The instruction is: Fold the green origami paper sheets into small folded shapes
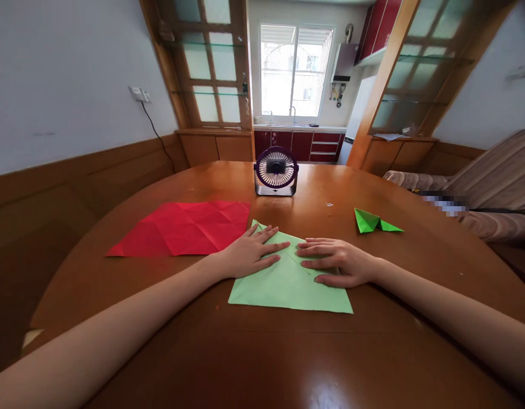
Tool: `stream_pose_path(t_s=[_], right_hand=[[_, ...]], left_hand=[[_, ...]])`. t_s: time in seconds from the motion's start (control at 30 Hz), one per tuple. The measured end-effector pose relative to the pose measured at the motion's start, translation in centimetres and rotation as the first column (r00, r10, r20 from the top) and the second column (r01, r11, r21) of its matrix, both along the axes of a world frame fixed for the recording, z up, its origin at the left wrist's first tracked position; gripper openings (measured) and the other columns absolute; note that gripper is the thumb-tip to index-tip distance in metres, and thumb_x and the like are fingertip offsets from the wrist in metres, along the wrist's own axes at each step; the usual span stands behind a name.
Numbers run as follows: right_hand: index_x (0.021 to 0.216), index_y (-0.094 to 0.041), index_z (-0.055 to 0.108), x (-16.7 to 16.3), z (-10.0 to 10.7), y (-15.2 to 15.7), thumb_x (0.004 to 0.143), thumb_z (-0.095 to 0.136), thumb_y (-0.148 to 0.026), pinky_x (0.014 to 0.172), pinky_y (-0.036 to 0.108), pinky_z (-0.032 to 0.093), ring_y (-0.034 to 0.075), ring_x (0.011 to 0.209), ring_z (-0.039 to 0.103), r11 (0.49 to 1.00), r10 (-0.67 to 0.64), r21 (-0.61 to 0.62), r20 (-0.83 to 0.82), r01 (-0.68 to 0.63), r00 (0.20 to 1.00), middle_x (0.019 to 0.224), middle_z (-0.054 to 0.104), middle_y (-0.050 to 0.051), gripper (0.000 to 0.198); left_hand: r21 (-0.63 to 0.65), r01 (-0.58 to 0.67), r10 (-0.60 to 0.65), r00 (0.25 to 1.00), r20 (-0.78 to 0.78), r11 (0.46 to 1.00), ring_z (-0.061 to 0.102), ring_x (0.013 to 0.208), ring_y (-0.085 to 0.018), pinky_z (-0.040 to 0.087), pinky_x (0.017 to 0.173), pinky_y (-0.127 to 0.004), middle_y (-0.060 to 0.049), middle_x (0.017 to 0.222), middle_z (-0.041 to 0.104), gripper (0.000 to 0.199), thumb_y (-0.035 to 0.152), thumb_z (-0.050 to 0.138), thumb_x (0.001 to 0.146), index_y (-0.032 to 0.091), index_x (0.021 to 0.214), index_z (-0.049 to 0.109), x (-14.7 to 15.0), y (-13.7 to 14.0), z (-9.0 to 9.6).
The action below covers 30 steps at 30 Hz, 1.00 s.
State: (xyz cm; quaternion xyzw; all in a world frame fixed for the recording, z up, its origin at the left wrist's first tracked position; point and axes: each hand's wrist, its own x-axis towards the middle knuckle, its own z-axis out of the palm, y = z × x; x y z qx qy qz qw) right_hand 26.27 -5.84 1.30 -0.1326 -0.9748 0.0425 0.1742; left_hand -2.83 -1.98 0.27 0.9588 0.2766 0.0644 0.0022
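Observation:
A light green sheet of paper [283, 291] lies on the table in front of me, with a crease or folded edge running across its upper part. My left hand [256, 250] rests flat on its upper left, fingers spread and pointing right. On the right side of the same sheet lies my right hand [337, 261], its fingers stretched out toward the left. The fingertips of the two hands are a short gap apart. Partly behind my left hand is a creased red sheet of paper [186, 227]. A folded bright green paper shape [369, 221] sits farther off to the right.
A small dark fan [276, 169] stands at the far middle of the wooden table [245, 358]. Tiny white scraps [329, 204] lie near it. A striped armchair [496, 176] is beyond the right edge. Behind are a kitchen counter and a window [294, 71].

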Motion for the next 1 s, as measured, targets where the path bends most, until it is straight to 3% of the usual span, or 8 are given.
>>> stream_pose_path(t_s=[0.37, 0.67, 1.0], right_hand=[[0.130, -0.019, 0.059, 0.3, -0.7, 0.4, 0.089, 0.061, -0.028, 0.109, 0.045, 0.042, 0.024, 0.128, 0.052, 0.996, -0.014, -0.085, -0.057, 0.009, 0.998, 0.133, 0.059, 0.012, 0.042], [0.129, -0.019, 0.060, 0.3, -0.8, 0.5, 0.088, 0.062, -0.026, 0.109, 0.045, 0.043, 0.024, 0.127, 0.053, 0.996, -0.005, -0.093, -0.075, -0.002, 0.997, 0.132, 0.060, 0.012, 0.041], [0.130, -0.019, 0.058, 0.3, -0.8, 0.3, 0.088, 0.062, -0.025, 0.109, 0.045, 0.043, 0.023, 0.127, 0.053, 0.994, -0.019, -0.106, -0.082, 0.010, 0.996, 0.132, 0.060, 0.011, 0.042]], left_hand=[[-0.046, -0.106, 0.103, 0.992, -0.076, 0.993, 0.015, 0.147, -0.027, 0.008, 0.118, -0.048, -0.006, 0.159, 0.015, 0.060, 0.057, 0.024, 0.099, 0.029, 0.152, 0.022, 0.2, -0.4, 0.6], [0.002, -0.262, 0.262, 0.965, -0.027, 0.965, 0.016, 0.146, -0.031, 0.015, 0.117, -0.047, -0.011, 0.158, 0.019, 0.071, 0.065, 0.025, 0.095, 0.022, 0.151, 0.028, 0.2, 0.0, -0.3], [0.034, -0.285, 0.286, 0.958, -0.029, 0.958, 0.022, 0.145, -0.029, 0.014, 0.116, -0.048, -0.013, 0.156, 0.025, 0.075, 0.068, 0.023, 0.093, 0.020, 0.151, 0.027, 0.2, 0.5, -0.4]])
